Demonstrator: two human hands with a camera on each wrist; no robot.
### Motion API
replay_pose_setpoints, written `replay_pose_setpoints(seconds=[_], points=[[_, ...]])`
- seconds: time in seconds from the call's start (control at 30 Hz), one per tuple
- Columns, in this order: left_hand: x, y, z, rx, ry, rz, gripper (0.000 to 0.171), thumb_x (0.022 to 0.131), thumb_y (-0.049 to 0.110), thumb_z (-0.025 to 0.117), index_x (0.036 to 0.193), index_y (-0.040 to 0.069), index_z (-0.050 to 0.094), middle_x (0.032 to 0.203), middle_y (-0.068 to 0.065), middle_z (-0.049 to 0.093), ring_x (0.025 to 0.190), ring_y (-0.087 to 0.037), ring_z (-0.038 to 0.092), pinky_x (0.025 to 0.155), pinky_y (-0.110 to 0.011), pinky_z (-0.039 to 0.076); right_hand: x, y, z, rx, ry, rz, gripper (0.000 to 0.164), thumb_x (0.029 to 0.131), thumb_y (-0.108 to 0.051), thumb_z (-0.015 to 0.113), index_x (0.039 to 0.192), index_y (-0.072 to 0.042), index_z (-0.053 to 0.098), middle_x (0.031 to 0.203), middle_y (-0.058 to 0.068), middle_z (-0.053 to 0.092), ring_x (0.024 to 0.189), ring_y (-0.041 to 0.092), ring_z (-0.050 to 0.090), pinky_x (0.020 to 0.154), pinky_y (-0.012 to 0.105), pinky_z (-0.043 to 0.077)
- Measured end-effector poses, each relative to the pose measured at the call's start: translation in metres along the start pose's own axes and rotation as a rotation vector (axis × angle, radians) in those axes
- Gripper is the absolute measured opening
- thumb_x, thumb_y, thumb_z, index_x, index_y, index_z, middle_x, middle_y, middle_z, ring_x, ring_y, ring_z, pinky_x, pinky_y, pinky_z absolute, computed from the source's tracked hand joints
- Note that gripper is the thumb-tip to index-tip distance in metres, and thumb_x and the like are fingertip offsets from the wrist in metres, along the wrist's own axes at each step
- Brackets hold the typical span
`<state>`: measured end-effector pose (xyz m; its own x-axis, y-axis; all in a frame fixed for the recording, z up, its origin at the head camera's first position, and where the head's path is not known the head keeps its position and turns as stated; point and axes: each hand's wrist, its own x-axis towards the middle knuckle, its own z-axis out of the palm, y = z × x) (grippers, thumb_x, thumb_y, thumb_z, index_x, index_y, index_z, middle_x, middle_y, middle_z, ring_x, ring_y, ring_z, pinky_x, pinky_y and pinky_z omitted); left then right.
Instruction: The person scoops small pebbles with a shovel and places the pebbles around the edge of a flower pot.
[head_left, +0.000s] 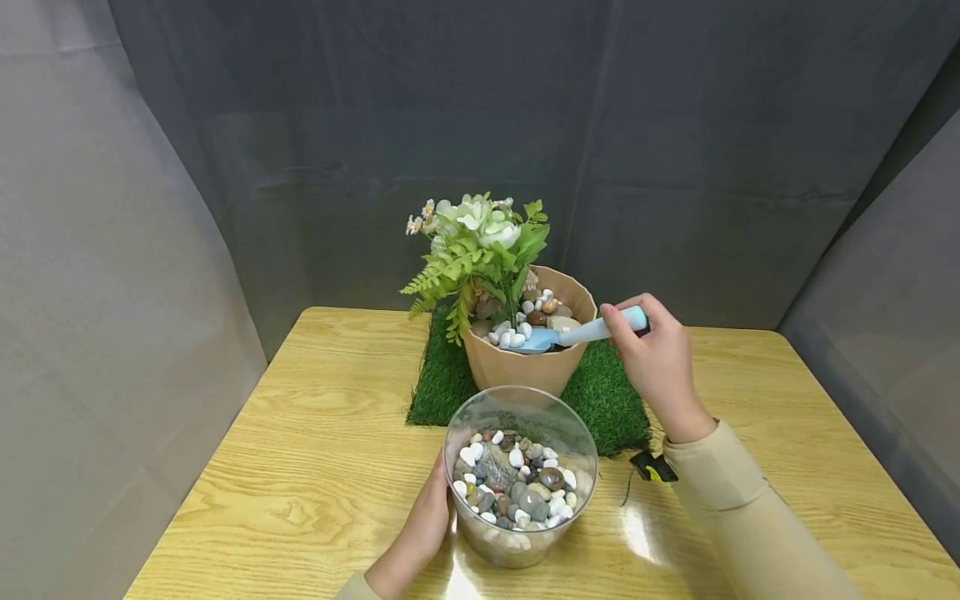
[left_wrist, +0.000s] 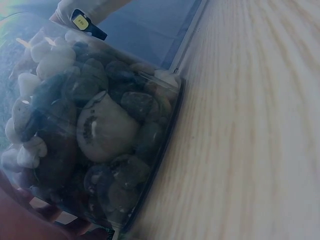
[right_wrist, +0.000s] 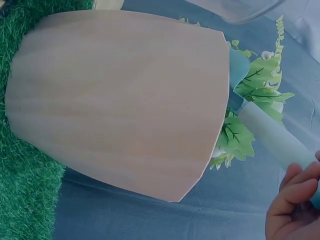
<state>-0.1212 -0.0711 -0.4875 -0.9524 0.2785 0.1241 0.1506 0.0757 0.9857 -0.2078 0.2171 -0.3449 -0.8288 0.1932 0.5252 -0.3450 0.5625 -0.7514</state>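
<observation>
Head view, starting nearest the person: the left hand (head_left: 423,525) rests against the left wall of a clear plastic jar (head_left: 491,408), fingers lying along its side rather than plainly wrapped round it. The jar stands upright on the wooden table (head_left: 315,467) and holds mixed pebbles (head_left: 517,487), white, grey and brown. Up close in the left wrist view, the same pebbles (left_wrist: 100,130) press against the jar wall (left_wrist: 170,125), with the table's grain (left_wrist: 250,150) running beside it.

Just behind the jar, and a little to its right, the right hand (head_left: 656,362) grasps the end of a light blue trowel (head_left: 573,333), fingers curled round the handle. The trowel's long axis runs nearly level, from the hand on the right toward the left, and its blade lies over the rim of the tan flowerpot (head_left: 528,367), resting among the stones that fill the pot's top. So the pot lies to the left of the grip and slightly beyond the jar, and the right hand is much the nearer one to it. The right wrist view shows the pot's faceted side (right_wrist: 120,100), the trowel handle (right_wrist: 275,137) and the curled fingers (right_wrist: 295,192).

Artificial flowers and fern fronds (head_left: 476,246) rise from the pot's left side. The pot stands on a square of green artificial turf (head_left: 607,400). A small black-and-yellow tag (head_left: 652,468) lies on the table by the right sleeve (head_left: 742,508). Grey fabric curtains (head_left: 675,150) close in the table on three sides.
</observation>
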Motion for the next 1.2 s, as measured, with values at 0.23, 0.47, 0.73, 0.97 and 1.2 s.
replay_pose_setpoints(seconds=[0.23, 0.47, 0.73, 0.97, 1.2], points=[[0.001, 0.000, 0.000, 0.021, 0.011, -0.033, 0.060, 0.114, 0.035, 0.005, 0.160, 0.010, 0.036, 0.167, -0.010, 0.036, 0.158, -0.031, 0.023, 0.129, -0.038, 0.011, 0.000, -0.009, 0.004, 0.087, 0.015, -0.023, 0.024, 0.100, -0.026, 0.070, 0.099, -0.002, 0.069, 0.070, -0.007, 0.059, 0.056, 0.009, 0.053, 0.051, 0.019, 0.044], [0.002, 0.002, -0.001, 0.034, 0.005, -0.009, 0.059, 0.115, 0.031, 0.005, 0.161, 0.008, 0.034, 0.167, -0.014, 0.034, 0.158, -0.036, 0.022, 0.127, -0.058, 0.008, -0.003, -0.018, 0.006, 0.149, 0.029, -0.110, 0.013, 0.096, -0.015, 0.074, 0.100, -0.003, 0.074, 0.070, -0.009, 0.058, 0.054, 0.009, 0.050, 0.050, 0.019, 0.040], [0.001, 0.000, -0.001, 0.006, -0.008, -0.026, 0.060, 0.114, 0.032, 0.004, 0.160, 0.009, 0.035, 0.166, -0.012, 0.037, 0.157, -0.033, 0.024, 0.128, -0.034, 0.013, -0.006, -0.025, 0.010, 0.063, 0.092, -0.326, 0.017, 0.085, -0.001, 0.082, 0.100, -0.001, 0.074, 0.075, 0.005, 0.065, 0.057, 0.001, 0.046, 0.055, 0.013, 0.038], [0.002, 0.003, -0.001, 0.033, 0.000, -0.015, 0.059, 0.114, 0.031, 0.004, 0.161, 0.009, 0.033, 0.167, -0.013, 0.035, 0.157, -0.035, 0.023, 0.128, -0.057, 0.010, -0.003, -0.028, 0.012, 0.091, 0.170, -0.458, 0.048, 0.093, -0.046, 0.072, 0.097, 0.002, 0.073, 0.075, 0.013, 0.067, 0.060, -0.004, 0.043, 0.057, 0.011, 0.035], [0.002, 0.000, -0.001, 0.046, 0.005, -0.013, 0.060, 0.114, 0.030, 0.002, 0.160, 0.009, 0.034, 0.166, -0.013, 0.036, 0.156, -0.035, 0.025, 0.128, -0.057, 0.012, -0.002, -0.034, 0.012, 0.148, 0.238, -0.451, 0.063, 0.091, -0.059, 0.069, 0.095, 0.003, 0.073, 0.075, -0.002, 0.063, 0.060, -0.005, 0.042, 0.055, 0.012, 0.033]])
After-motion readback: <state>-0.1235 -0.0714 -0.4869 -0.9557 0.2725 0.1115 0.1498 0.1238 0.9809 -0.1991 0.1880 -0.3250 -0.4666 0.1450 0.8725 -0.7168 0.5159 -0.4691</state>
